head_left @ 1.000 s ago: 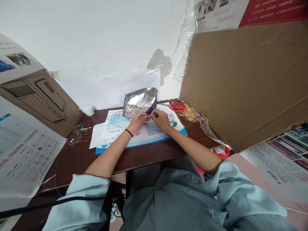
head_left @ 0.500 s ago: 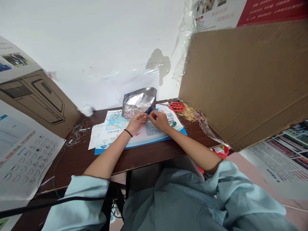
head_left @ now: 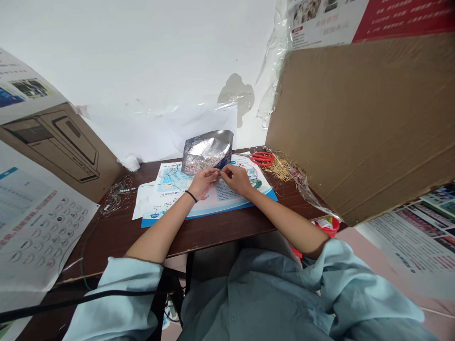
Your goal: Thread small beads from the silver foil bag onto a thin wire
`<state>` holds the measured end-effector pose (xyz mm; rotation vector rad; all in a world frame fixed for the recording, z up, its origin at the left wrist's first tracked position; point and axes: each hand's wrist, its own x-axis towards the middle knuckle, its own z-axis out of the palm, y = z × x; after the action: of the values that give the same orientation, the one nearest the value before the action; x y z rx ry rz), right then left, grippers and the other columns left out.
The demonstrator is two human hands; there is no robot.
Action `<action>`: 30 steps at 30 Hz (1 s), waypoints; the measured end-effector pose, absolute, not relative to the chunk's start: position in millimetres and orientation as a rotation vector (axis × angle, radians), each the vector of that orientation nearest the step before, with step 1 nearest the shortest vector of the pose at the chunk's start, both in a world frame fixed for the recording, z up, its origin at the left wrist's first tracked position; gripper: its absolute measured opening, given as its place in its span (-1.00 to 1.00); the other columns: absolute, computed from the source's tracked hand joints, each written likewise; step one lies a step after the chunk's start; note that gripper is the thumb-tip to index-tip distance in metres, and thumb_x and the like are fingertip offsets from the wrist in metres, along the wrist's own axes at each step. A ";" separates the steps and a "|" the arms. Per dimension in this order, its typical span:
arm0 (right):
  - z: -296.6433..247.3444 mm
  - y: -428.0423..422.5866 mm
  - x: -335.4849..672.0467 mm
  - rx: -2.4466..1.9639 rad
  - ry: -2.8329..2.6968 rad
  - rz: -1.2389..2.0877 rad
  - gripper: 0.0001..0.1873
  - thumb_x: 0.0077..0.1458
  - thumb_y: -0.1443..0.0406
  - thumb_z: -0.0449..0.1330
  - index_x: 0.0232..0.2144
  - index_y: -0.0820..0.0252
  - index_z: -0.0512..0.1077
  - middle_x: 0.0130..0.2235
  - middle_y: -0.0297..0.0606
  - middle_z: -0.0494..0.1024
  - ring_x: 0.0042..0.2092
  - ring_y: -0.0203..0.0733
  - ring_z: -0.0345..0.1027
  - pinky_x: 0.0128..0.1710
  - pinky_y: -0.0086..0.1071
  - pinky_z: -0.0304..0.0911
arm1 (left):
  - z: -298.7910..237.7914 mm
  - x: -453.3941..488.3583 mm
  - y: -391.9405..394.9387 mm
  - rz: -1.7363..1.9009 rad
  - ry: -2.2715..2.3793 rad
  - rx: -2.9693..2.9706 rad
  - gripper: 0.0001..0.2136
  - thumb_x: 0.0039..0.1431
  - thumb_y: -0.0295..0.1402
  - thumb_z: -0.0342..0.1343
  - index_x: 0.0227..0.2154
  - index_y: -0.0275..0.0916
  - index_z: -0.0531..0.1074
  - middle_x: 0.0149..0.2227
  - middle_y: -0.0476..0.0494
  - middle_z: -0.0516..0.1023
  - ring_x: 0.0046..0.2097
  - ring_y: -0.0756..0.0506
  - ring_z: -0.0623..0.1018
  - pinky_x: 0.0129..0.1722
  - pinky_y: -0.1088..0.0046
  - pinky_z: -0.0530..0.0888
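My left hand (head_left: 204, 183), a black band round its wrist, is closed in a pinch above the printed sheet. Fingertip to fingertip with it, my right hand (head_left: 236, 179) is pinched too. What sits between the fingers is too small to make out. Just behind both hands a silver-lined pouch (head_left: 207, 150) stands with its mouth open, holding many tiny pink, white and orange beads. A thin dark thread (head_left: 156, 185) runs over the paper on the left toward my left hand. Under my hands lies the blue-and-white printed sheet (head_left: 227, 209).
Red-handled scissors (head_left: 262, 158) rest beside a heap of thin golden sticks (head_left: 280, 168) at the right. Tangled clear line with white beads (head_left: 115, 195) lies left. Cardboard panels (head_left: 355, 118) flank the dark table (head_left: 213, 239). A crumpled white tissue (head_left: 131, 163) is near the wall.
Both hands keep their pinch at almost the same spot in front of the pouch. The whole view has shifted slightly; nothing else visibly differs.
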<state>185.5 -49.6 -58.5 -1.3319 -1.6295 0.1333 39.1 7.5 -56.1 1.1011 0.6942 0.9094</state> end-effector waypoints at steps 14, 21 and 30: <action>-58.5 -49.3 185.8 -1.347 -1.645 0.120 -0.86 0.08 0.29 0.08 -0.50 0.16 0.34 -0.52 -0.38 0.41 -0.45 -0.31 0.24 -0.37 -0.42 0.08 | -55.3 39.4 6.2 0.901 0.712 1.145 -0.65 -0.37 -0.30 0.47 -0.47 -0.30 0.52 -0.46 -0.05 0.52 -0.34 0.00 0.48 -0.24 0.42 0.42; -57.9 -50.2 185.7 -1.337 -1.635 0.124 -0.86 0.07 0.30 0.08 -0.51 0.16 0.33 -0.52 -0.39 0.41 -0.45 -0.31 0.23 -0.37 -0.43 0.09 | -54.3 39.8 5.5 0.907 0.721 1.144 -0.65 -0.36 -0.30 0.47 -0.45 -0.30 0.52 -0.45 -0.06 0.51 -0.35 0.00 0.47 -0.25 0.41 0.42; -56.4 -52.0 185.0 -1.367 -1.646 0.131 -0.87 0.06 0.31 0.08 -0.51 0.16 0.35 -0.51 -0.38 0.42 -0.45 -0.31 0.23 -0.36 -0.42 0.09 | -56.1 40.1 6.3 0.912 0.722 1.159 -0.68 -0.30 -0.32 0.45 -0.44 -0.30 0.53 -0.44 -0.06 0.51 -0.35 0.01 0.47 -0.25 0.41 0.42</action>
<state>185.0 -52.0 -56.4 -1.3670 -1.6457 0.1310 40.1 6.3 -56.1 1.1590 0.7220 0.9118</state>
